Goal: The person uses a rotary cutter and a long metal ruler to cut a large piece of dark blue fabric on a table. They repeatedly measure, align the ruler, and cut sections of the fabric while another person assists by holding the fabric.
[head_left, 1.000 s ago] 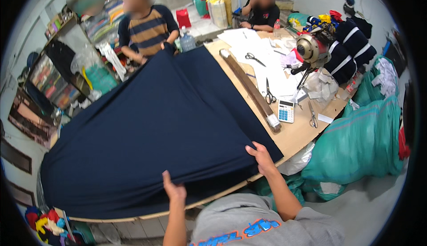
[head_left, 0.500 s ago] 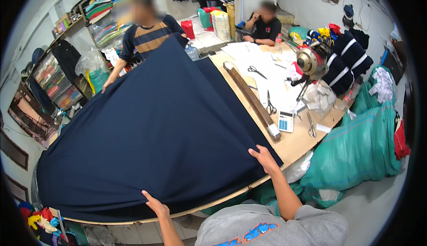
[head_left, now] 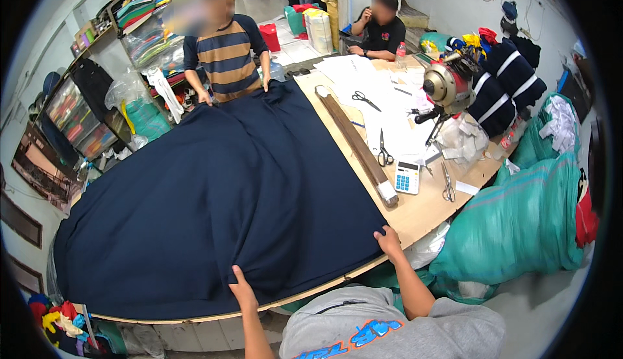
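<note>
The navy cloth (head_left: 175, 210) covers most of the table (head_left: 422, 219) from the left end to right of the middle, with loose folds running from the far edge toward the near edge. The left hand (head_left: 243, 294) is at the near edge where these folds come down, its thumb raised against the cloth and its fingers mostly hidden; I cannot tell how far it is closed or whether it grips. The right hand (head_left: 390, 245) is at the cloth's near right corner, thumb and fingers partly bent and touching the edge; whether they pinch it I cannot tell.

At the far edge a standing co-worker in a striped shirt (head_left: 224, 63) has 2 hands at the cloth, well apart from the person's own. A seated person in black (head_left: 383, 31) is at the table's far right, 1 hand raised to the head.

Just right of the cloth lies a long brown bar (head_left: 357, 145). Right of it are white paper (head_left: 344, 73), a calculator (head_left: 407, 178) and 3 scissors (head_left: 448, 187), the nearest beside the calculator. Farther right stand a cutting machine (head_left: 448, 86) and striped dark bundles (head_left: 509, 76). Green sacks (head_left: 513, 219) sit right of the table.
</note>
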Action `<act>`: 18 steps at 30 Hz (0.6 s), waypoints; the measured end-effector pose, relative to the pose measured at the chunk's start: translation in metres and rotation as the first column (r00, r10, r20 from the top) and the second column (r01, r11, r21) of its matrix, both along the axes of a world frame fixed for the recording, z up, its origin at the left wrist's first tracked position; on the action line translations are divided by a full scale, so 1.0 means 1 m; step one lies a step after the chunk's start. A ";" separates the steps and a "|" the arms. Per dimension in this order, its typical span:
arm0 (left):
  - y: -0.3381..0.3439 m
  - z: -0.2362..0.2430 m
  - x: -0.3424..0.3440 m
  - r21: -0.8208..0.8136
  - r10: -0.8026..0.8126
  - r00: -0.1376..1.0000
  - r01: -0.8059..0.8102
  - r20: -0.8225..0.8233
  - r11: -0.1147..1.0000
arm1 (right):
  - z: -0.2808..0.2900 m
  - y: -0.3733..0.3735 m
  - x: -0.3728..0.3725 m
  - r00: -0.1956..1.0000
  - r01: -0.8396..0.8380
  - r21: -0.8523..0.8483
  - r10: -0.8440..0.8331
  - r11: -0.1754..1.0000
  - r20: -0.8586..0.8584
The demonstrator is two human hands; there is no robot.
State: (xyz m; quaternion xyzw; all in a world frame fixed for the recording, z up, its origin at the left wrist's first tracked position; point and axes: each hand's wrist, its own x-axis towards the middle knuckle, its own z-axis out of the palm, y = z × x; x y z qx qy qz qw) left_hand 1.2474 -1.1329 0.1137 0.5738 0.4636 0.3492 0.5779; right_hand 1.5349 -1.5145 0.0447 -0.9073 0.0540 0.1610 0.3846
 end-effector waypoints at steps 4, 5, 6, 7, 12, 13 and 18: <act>0.037 0.029 0.012 0.027 0.136 0.990 -0.135 -0.023 0.990 | 0.012 -0.006 0.032 0.980 0.073 0.196 -0.107 0.978 0.167; 0.045 0.042 0.009 0.025 0.192 0.981 -0.191 -0.028 0.981 | 0.029 0.005 0.038 0.968 0.086 0.235 -0.136 0.968 0.210; 0.054 0.051 0.002 0.021 0.258 0.966 -0.257 -0.032 0.966 | 0.053 0.014 0.041 0.955 0.085 0.272 -0.157 0.959 0.253; 0.068 0.047 -0.006 0.058 0.322 0.945 -0.319 -0.056 0.946 | 0.071 0.014 0.049 0.955 0.073 0.318 -0.159 0.945 0.252; 0.064 0.038 -0.030 0.034 0.470 0.881 -0.469 -0.059 0.883 | 0.103 -0.008 0.051 0.858 0.018 0.401 -0.220 0.916 0.464; 0.053 0.032 -0.036 0.007 0.513 0.857 -0.514 0.041 0.858 | 0.107 -0.010 0.043 0.891 0.053 0.380 -0.216 0.924 0.400; 0.003 -0.032 -0.064 -0.129 0.565 0.825 -0.564 -0.032 0.816 | 0.037 -0.048 0.027 0.906 0.153 0.285 -0.250 0.946 0.343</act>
